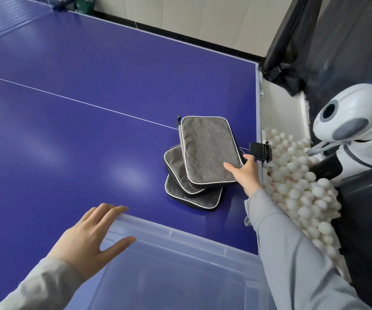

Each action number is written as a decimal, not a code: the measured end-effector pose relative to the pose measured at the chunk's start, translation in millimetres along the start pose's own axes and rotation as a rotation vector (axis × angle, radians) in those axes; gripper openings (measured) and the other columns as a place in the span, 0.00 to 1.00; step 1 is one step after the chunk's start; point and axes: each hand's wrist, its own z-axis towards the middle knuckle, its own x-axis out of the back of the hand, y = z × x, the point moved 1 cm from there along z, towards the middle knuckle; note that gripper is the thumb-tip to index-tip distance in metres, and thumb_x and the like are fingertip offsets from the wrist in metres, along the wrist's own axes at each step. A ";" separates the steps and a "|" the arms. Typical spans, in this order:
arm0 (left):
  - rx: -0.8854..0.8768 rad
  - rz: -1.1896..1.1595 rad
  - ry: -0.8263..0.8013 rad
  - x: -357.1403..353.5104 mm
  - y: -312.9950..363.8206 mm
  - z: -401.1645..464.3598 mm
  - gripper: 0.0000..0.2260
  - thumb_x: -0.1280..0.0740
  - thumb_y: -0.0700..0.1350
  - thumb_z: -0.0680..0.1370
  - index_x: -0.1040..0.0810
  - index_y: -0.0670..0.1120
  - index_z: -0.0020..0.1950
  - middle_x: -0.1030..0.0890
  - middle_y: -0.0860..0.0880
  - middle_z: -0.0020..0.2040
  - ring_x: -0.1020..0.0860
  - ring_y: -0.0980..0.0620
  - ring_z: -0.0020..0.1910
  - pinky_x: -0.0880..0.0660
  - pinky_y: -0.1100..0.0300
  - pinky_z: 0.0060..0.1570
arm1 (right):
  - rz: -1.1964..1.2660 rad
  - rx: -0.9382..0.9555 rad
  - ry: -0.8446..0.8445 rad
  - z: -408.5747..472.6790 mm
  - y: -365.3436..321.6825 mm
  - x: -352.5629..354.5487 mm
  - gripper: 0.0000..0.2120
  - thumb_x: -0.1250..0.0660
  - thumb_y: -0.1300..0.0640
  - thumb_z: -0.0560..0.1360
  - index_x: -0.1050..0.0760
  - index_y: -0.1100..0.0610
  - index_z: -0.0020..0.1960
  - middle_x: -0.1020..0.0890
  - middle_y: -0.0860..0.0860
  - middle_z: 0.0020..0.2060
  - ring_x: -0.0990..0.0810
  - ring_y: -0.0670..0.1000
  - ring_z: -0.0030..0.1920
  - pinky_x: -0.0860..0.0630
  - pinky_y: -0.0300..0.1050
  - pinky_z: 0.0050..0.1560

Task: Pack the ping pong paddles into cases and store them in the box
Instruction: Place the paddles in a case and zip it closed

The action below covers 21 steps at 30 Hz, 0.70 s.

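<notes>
Grey cases (pixel 205 157): three, stacked askew on table (pixel 91 108).
Right hand (pixel 246 173): fingers pinching top case's corner.
Left hand (pixel 91 233): fingers spread, on box (pixel 203 247) rim.
Risk: one-corner grip, case sags, slips; lower cases dragged off.

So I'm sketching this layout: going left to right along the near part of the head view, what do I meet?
Left hand on the box rim → stack of grey cases → right hand at the top case's corner → pile of white balls → white ball machine.
</notes>
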 end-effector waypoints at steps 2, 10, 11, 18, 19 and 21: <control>0.000 0.001 -0.002 0.0 -0.1 -0.4 0.37 0.55 0.75 0.71 0.23 0.52 0.62 0.24 0.58 0.53 0.32 0.58 0.54 0.21 0.56 0.34 | 0.086 -0.004 0.022 -2.0 -2.4 -1.6 0.35 0.23 0.52 0.67 0.37 0.55 0.67 0.34 0.55 0.63 0.32 0.49 0.54 0.35 0.40 0.55; 0.028 0.033 -0.047 -2.4 -3.0 -0.5 0.46 0.64 0.79 0.63 0.30 0.56 0.68 0.29 0.61 0.59 0.28 0.57 0.59 0.23 0.58 0.45 | 0.388 0.064 0.079 -25.1 -16.0 -2.1 0.28 0.24 0.63 0.66 0.35 0.49 0.58 0.28 0.57 0.61 0.24 0.53 0.57 0.27 0.42 0.55; 0.031 0.036 -0.049 -2.5 -3.1 -0.3 0.47 0.65 0.79 0.62 0.31 0.56 0.69 0.29 0.61 0.59 0.28 0.57 0.60 0.23 0.58 0.46 | 0.415 0.083 0.089 -30.9 -20.2 -0.5 0.27 0.25 0.64 0.66 0.35 0.49 0.57 0.28 0.56 0.61 0.23 0.52 0.56 0.27 0.39 0.52; 0.021 0.030 -0.053 -3.0 -5.8 -1.5 0.48 0.67 0.78 0.62 0.36 0.57 0.72 0.30 0.60 0.61 0.30 0.56 0.62 0.31 0.61 0.55 | 0.616 0.157 0.134 -103.4 -62.1 15.9 0.25 0.26 0.67 0.68 0.33 0.47 0.55 0.24 0.43 0.50 0.22 0.37 0.44 0.27 0.26 0.40; 0.027 0.006 -0.065 -2.1 -7.1 -1.4 0.44 0.65 0.77 0.65 0.38 0.57 0.73 0.31 0.60 0.64 0.31 0.56 0.64 0.34 0.60 0.59 | 0.643 0.172 0.127 -117.5 -70.5 16.9 0.25 0.27 0.67 0.68 0.33 0.46 0.54 0.24 0.44 0.51 0.21 0.38 0.45 0.26 0.28 0.43; 0.079 -0.146 -0.057 2.3 -10.7 -1.0 0.33 0.53 0.70 0.72 0.39 0.56 0.73 0.32 0.59 0.66 0.33 0.56 0.67 0.38 0.59 0.65 | 0.704 0.198 0.109 -148.2 -88.9 16.1 0.25 0.26 0.68 0.69 0.32 0.45 0.54 0.23 0.47 0.54 0.20 0.42 0.49 0.24 0.36 0.49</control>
